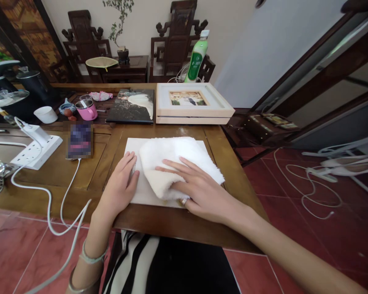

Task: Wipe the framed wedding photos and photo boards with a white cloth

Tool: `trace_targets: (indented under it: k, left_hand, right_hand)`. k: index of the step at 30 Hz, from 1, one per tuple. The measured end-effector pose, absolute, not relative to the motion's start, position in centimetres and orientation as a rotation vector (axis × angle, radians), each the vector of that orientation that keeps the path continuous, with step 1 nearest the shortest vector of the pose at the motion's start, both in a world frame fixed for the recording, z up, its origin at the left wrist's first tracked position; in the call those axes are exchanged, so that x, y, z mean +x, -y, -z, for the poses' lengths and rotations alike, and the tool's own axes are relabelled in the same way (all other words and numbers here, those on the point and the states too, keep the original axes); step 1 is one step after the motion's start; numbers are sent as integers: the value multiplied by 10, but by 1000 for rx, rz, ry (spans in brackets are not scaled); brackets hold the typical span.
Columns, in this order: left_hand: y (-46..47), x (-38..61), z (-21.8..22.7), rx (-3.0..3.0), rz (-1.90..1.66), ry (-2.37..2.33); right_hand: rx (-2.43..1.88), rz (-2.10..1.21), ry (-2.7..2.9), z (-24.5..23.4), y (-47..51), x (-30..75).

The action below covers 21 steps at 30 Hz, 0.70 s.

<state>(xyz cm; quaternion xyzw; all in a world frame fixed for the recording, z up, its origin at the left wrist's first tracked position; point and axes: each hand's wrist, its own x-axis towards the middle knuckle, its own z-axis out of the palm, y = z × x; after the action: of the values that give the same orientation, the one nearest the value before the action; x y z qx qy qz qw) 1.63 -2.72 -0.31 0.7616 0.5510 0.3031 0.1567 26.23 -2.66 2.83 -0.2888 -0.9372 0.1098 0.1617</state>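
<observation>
A fluffy white cloth (184,153) lies over a flat, pale board (141,194) near the table's front edge. My right hand (196,183) presses on the cloth with some fingers stretched over it, while a folded corner is caught between the fingers. A ring shows on this hand. At the board's left side, my left hand (119,183) rests with fingers stretched along the edge and the thumb apart. The cloth hides most of the board's face.
Behind the board are a pale framed picture (193,114), a dark panel with a white patch (131,110) and a green bottle (198,59). Leftward lie a phone (79,141), a power strip (38,151), white cables, a pink mug (86,109) and a white cup (46,115).
</observation>
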Motion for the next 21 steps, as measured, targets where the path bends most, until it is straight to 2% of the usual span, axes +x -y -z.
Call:
trace_targets:
  k: [9, 21]
  left_hand:
    - [27, 17, 1, 2163, -868, -1577]
    - [26, 17, 1, 2181, -843, -1548]
  right_hand:
    - [-876, -221, 2622, -23, 11, 254]
    - [-762, -239, 2689, -22, 49, 254]
